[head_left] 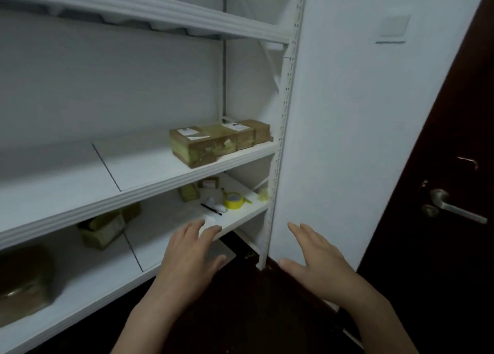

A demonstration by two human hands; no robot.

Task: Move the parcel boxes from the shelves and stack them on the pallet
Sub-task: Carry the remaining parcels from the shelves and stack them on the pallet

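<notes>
Three brown parcel boxes (203,145) with white labels stand in a row at the right end of the middle shelf (149,172) of a white rack. On the shelf below lie a taped box (103,229), a small box (188,192) and a large box (24,279) at the far left. My left hand (191,255) and my right hand (318,260) are raised in front of the lower shelf, both with fingers straight and holding nothing. The hands are below the row of parcels and apart from them. No pallet is in view.
A yellow tape roll (234,200) and a black pen (211,209) lie on the lower shelf at the right. A white wall (361,113) stands right of the rack, then a dark door with a metal handle (451,206). The floor is dark.
</notes>
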